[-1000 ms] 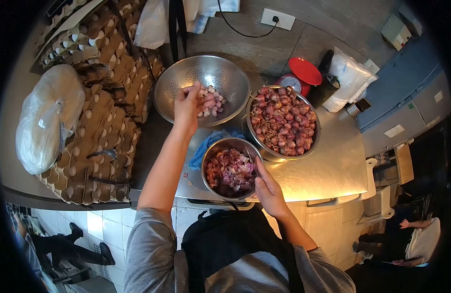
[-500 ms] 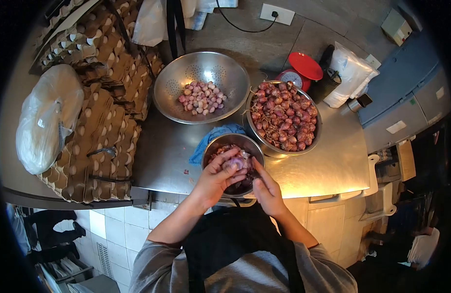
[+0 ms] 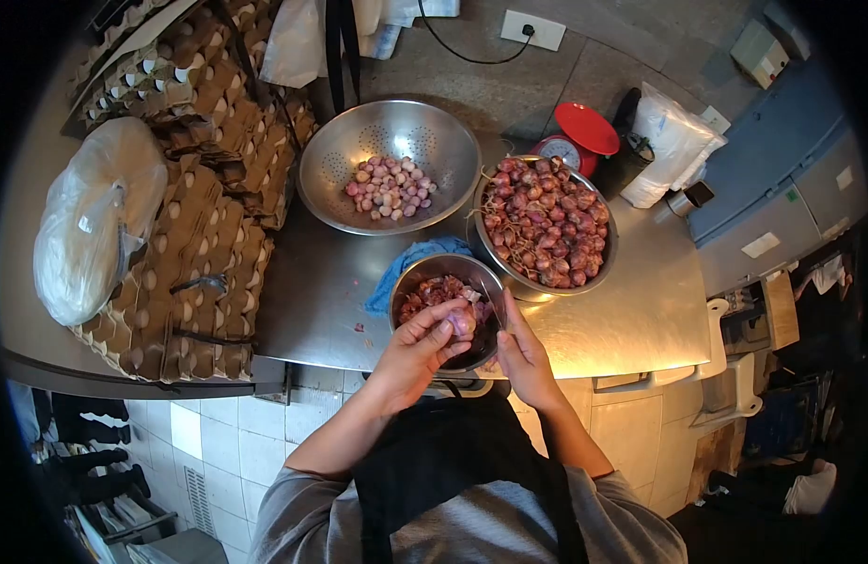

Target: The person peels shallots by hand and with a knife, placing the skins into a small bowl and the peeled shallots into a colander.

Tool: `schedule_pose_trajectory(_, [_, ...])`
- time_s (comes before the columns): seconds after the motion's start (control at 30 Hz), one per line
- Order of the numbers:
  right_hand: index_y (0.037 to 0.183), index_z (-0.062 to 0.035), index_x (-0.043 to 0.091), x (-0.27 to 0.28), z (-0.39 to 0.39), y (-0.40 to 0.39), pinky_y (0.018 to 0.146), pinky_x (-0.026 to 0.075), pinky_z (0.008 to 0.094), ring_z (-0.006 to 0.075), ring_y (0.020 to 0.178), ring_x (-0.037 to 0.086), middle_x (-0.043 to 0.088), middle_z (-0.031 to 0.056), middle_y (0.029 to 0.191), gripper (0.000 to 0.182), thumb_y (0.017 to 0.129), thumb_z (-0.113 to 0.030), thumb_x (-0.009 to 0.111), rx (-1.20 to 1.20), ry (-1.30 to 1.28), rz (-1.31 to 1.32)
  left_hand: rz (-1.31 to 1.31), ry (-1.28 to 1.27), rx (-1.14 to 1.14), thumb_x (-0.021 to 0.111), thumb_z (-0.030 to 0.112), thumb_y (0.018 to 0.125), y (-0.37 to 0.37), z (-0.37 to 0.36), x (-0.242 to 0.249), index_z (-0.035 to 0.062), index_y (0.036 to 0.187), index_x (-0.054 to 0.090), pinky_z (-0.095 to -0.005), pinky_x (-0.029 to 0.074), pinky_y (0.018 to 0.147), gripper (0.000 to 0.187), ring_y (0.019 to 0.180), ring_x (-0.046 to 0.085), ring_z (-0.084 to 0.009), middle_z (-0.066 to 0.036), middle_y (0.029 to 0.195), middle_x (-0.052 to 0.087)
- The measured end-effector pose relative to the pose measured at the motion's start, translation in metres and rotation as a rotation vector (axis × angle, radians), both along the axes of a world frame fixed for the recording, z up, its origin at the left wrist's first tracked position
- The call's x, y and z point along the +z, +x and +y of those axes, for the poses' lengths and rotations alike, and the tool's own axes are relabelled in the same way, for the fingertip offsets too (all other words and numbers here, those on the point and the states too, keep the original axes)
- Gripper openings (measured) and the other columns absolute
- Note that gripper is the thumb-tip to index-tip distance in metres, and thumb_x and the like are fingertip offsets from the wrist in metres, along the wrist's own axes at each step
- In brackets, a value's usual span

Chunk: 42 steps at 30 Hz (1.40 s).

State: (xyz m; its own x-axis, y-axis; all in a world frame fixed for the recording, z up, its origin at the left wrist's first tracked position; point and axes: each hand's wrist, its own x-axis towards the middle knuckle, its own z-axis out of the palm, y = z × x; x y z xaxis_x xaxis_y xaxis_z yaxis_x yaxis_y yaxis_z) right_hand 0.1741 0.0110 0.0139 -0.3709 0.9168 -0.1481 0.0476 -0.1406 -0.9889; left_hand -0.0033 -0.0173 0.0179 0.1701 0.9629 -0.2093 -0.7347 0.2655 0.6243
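Observation:
My left hand (image 3: 417,352) is closed around a pinkish peeled shallot (image 3: 462,323), held over a small steel bowl (image 3: 403,275). Inside that bowl lie dark red shallot skins (image 3: 432,295). At the bowl's right side my right hand (image 3: 524,355) grips a small knife (image 3: 498,306), its thin blade pointing up and away from me; the handle is mostly hidden by my fingers. Behind, a steel colander (image 3: 326,179) holds small peeled shallots (image 3: 390,188). A larger bowl (image 3: 610,266) to the right is heaped with unpeeled red shallots (image 3: 547,221).
A blue cloth (image 3: 396,270) is tucked behind the small bowl on the steel table (image 3: 307,320). Stacked egg trays (image 3: 189,273) and a plastic bag (image 3: 100,221) stand at left. A red scale (image 3: 587,129) is behind the large bowl. People are at the far left floor.
My right hand has moved slightly away from the shallot, and the knife blade now shows. The shallot in my left hand has turned and sits a little lower.

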Motion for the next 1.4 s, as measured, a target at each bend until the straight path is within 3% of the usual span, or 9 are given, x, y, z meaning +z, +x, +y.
schedule_pose_trajectory(0.1, [0.137, -0.0128, 0.032, -0.006, -0.001, 0.006, 0.059, 0.039, 0.0172, 0.0044, 0.065, 0.040, 0.050, 0.0001, 0.093, 0.043, 0.094, -0.016, 0.041, 0.111, 0.078, -0.045, -0.011, 0.000, 0.011, 0.050, 0.008, 0.089, -0.001, -0.001, -0.001, 0.0062, 0.119, 0.050, -0.0280, 0.046, 0.088, 0.030, 0.099, 0.054, -0.0137, -0.004, 0.111, 0.054])
schedule_pose_trajectory(0.27, [0.136, -0.0073, 0.032, -0.007, -0.012, 0.003, 0.069, 0.040, 0.0189, 0.0069, 0.074, 0.045, 0.049, 0.0046, 0.115, 0.044, 0.094, -0.014, 0.041, 0.141, -0.052, 0.052, -0.001, 0.058, 0.071, 0.052, 0.006, 0.087, 0.002, -0.003, -0.005, 0.0078, 0.116, 0.051, -0.0289, 0.045, 0.090, 0.029, 0.102, 0.052, -0.0134, -0.003, 0.110, 0.054])
schedule_pose_trajectory(0.37, [0.136, -0.0065, 0.030, -0.012, -0.016, -0.006, 0.058, 0.033, 0.0167, 0.0045, 0.062, 0.039, 0.044, -0.0014, 0.086, 0.045, 0.094, -0.019, 0.041, 0.160, 0.145, -0.005, 0.005, 0.072, 0.101, 0.054, 0.005, 0.086, 0.004, -0.006, -0.007, 0.0085, 0.114, 0.052, -0.0304, 0.044, 0.091, 0.028, 0.102, 0.052, -0.0134, -0.002, 0.109, 0.055])
schedule_pose_trajectory(0.43, [0.135, -0.0045, 0.031, -0.011, -0.016, -0.010, 0.067, 0.028, 0.0193, 0.0078, 0.077, 0.035, 0.043, 0.0005, 0.089, 0.045, 0.094, -0.020, 0.041, 0.152, 0.241, -0.014, 0.031, 0.087, 0.124, 0.054, 0.002, 0.086, 0.005, -0.007, -0.008, 0.0055, 0.115, 0.051, -0.0309, 0.044, 0.091, 0.029, 0.102, 0.053, -0.0147, -0.005, 0.111, 0.054])
schedule_pose_trajectory(0.53, [0.132, -0.0013, 0.036, -0.007, -0.015, -0.011, 0.098, 0.028, 0.0266, 0.0170, 0.118, 0.040, 0.046, 0.0113, 0.127, 0.042, 0.094, -0.019, 0.042, 0.111, 0.165, 0.003, 0.043, 0.083, 0.144, 0.054, 0.000, 0.085, 0.005, -0.008, -0.007, 0.0041, 0.115, 0.051, -0.0313, 0.044, 0.091, 0.031, 0.101, 0.054, -0.0156, -0.007, 0.112, 0.054])
schedule_pose_trajectory(0.77, [0.135, -0.0145, 0.035, -0.020, -0.001, -0.006, 0.065, 0.042, 0.0188, 0.0067, 0.075, 0.045, 0.051, 0.0042, 0.113, 0.041, 0.094, -0.019, 0.041, -0.018, 0.128, 0.071, -0.022, 0.074, 0.120, 0.049, 0.002, 0.088, 0.005, -0.008, 0.000, 0.0043, 0.117, 0.049, -0.0327, 0.042, 0.094, 0.029, 0.103, 0.053, -0.0160, -0.007, 0.111, 0.054])
schedule_pose_trajectory(1.0, [0.136, -0.0136, 0.033, -0.022, 0.000, 0.002, 0.061, 0.039, 0.0170, 0.0047, 0.066, 0.039, 0.051, 0.0004, 0.104, 0.044, 0.094, -0.020, 0.043, 0.069, 0.045, 0.061, -0.061, 0.034, 0.077, 0.055, 0.008, 0.086, 0.002, -0.003, -0.003, 0.0082, 0.116, 0.051, -0.0301, 0.043, 0.090, 0.030, 0.102, 0.051, -0.0124, -0.002, 0.110, 0.053])
schedule_pose_trajectory(1.17, [0.134, -0.0053, 0.035, -0.011, -0.006, 0.003, 0.081, 0.041, 0.0236, 0.0158, 0.093, 0.053, 0.051, 0.0089, 0.119, 0.045, 0.092, -0.020, 0.045, 0.168, 0.118, -0.008, 0.040, 0.076, 0.091, 0.059, 0.005, 0.083, 0.005, -0.002, 0.000, 0.0096, 0.116, 0.052, -0.0285, 0.042, 0.088, 0.034, 0.102, 0.050, -0.0115, -0.001, 0.111, 0.052])
schedule_pose_trajectory(1.4, [0.133, -0.0030, 0.035, -0.004, -0.001, 0.001, 0.096, 0.033, 0.0276, 0.0212, 0.119, 0.044, 0.044, 0.0148, 0.130, 0.045, 0.092, -0.019, 0.045, 0.228, 0.294, -0.125, 0.223, 0.172, 0.224, 0.062, -0.003, 0.078, 0.008, 0.001, -0.010, 0.0043, 0.115, 0.045, -0.0266, 0.044, 0.087, 0.042, 0.099, 0.052, -0.0130, -0.005, 0.107, 0.054])
